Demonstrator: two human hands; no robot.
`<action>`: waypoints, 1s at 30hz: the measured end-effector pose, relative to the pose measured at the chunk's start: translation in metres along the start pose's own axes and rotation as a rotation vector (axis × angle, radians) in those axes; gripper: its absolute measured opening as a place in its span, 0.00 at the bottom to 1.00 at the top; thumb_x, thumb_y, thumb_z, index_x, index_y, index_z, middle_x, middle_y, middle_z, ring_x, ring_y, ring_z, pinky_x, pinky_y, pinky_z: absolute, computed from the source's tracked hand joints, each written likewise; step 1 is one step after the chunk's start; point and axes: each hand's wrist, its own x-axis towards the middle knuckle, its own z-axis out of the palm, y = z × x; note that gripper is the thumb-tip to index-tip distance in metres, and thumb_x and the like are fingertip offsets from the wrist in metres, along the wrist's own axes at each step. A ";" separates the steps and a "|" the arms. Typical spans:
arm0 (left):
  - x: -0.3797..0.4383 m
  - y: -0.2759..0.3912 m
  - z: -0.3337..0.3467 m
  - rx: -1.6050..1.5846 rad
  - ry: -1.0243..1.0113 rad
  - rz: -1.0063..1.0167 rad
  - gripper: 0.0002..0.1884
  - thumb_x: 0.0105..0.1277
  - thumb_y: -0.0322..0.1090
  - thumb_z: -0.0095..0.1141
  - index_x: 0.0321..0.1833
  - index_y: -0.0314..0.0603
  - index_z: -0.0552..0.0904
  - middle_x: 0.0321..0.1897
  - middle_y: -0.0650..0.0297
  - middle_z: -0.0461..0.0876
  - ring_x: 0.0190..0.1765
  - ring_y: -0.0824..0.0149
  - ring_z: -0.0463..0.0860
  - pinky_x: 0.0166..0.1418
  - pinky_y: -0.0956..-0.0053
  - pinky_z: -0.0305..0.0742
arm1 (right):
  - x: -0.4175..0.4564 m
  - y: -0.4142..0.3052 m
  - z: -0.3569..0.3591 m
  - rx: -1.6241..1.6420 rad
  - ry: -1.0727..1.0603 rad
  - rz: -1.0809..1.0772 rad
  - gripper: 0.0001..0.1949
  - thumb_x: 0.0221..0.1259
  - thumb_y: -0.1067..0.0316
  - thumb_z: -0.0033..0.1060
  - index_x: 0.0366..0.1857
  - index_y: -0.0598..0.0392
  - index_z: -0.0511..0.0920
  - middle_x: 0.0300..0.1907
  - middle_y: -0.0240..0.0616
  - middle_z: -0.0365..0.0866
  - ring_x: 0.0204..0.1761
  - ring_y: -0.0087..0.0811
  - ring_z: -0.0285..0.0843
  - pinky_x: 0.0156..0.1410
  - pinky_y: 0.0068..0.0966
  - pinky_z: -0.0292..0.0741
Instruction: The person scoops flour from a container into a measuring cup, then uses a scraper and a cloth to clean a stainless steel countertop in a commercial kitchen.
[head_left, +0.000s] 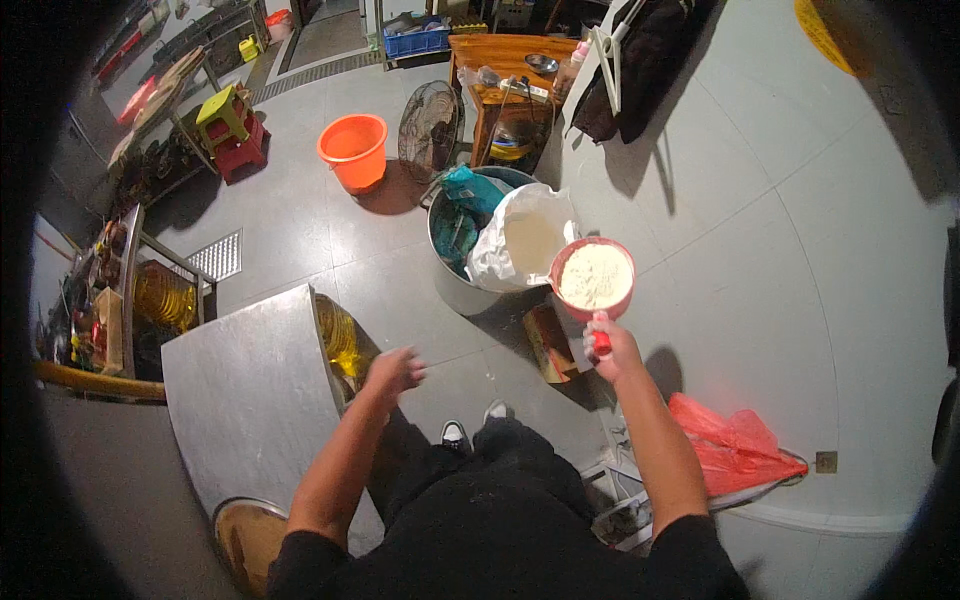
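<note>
My right hand (613, 352) grips the handle of a red plastic dipper (630, 281), held level. Pale flour-like powder (598, 276) fills the dipper nearly to its rim. Just beyond it stands a large metal pot (461, 294) with an open white bag (491, 251) in it. More pale powder (531, 241) shows inside the bag, and teal packaging (474, 189) sits beside it in the pot. My left hand (396, 371) hangs blurred near the metal table's edge; nothing shows in it, and how far its fingers are closed is unclear.
A metal-topped table (251, 390) is at my left, with yellow oil bottles (337, 337) beside it. An orange bucket (352, 150), a fan (429, 124) and a wooden table (480, 49) stand farther off. Near my right are a cardboard box (551, 345) and a red plastic bag (727, 442).
</note>
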 end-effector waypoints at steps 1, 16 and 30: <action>0.022 -0.011 -0.066 -0.166 -0.016 -0.016 0.11 0.67 0.42 0.49 0.39 0.41 0.73 0.24 0.59 0.76 0.24 0.66 0.73 0.29 0.70 0.70 | 0.031 -0.002 0.015 -0.054 -0.010 -0.025 0.05 0.58 0.70 0.55 0.33 0.46 0.69 0.25 0.29 0.71 0.23 0.24 0.70 0.26 0.20 0.69; 0.002 0.005 -0.186 -0.168 0.721 -0.077 0.19 0.67 0.53 0.47 0.30 0.44 0.70 0.18 0.60 0.72 0.17 0.62 0.73 0.17 0.66 0.68 | 0.395 0.034 0.030 -0.855 0.554 -0.031 0.05 0.52 0.76 0.53 0.32 0.60 0.71 0.32 0.50 0.77 0.27 0.40 0.78 0.26 0.36 0.74; 0.010 0.039 -0.167 -0.107 0.878 -0.274 0.25 0.66 0.55 0.43 0.19 0.41 0.70 0.09 0.62 0.69 0.09 0.64 0.71 0.12 0.71 0.68 | 0.474 0.101 -0.080 -1.414 0.849 -0.009 0.23 0.71 0.55 0.29 0.55 0.63 0.72 0.54 0.54 0.74 0.55 0.48 0.72 0.59 0.33 0.69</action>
